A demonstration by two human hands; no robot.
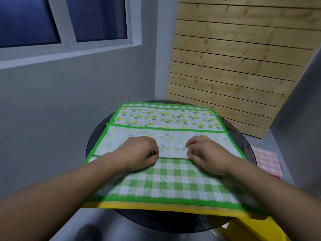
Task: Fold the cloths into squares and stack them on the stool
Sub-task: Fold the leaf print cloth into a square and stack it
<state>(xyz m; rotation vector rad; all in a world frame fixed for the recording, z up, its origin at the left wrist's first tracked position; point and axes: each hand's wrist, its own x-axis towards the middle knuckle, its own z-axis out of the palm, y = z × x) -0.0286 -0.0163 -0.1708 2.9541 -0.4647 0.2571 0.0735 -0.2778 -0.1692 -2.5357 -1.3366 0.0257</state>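
- The green cloth (166, 181) lies spread across the round dark counter (95, 140), partly folded: a pale flap ends in a straight edge across the checked near half, and a bright leaf-print band lies beyond it.
- Main risk, as I judge it: both hands hold that flap edge close to its middle, so its outer corners are free. They could sag or trail when it is moved, leaving a skewed fold and no true square.
- A yellow cloth (156, 206) lies under the green one, showing at the near edge, where both overhang the counter rim. A drag toward the body could pull both layers off the counter.
- Thin fabric on a smooth top is likely to slip, which would undo the folds farther back.
- The left hand (139, 152) has its fingers curled under, the tips pressed together on the flap edge; it looks like a pinch grip on the green cloth.
- The right hand (208, 152) mirrors it just beside, fingertips nipping the same edge.
- A pink checked cloth (265, 160) lies lower down beyond the counter's right side; I cannot tell what it rests on.
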